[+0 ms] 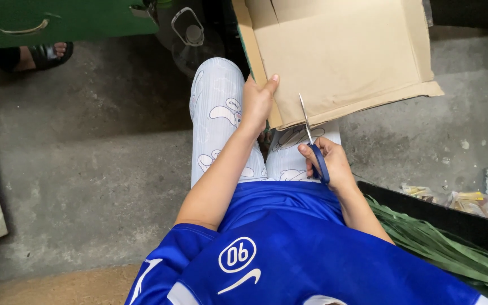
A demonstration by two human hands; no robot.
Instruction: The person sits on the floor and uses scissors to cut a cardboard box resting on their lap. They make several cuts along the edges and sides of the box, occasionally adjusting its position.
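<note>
Cutting cardboard [340,56] edge with scissors [312,144]

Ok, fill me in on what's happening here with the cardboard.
A seated person is cutting a flattened cardboard box that rests against their knees. The left hand grips its left edge, thumb on top. The right hand holds blue-handled scissors, with the blades at the box's lower edge. A black tray of long green leaves sits on the concrete floor to their right.
</note>
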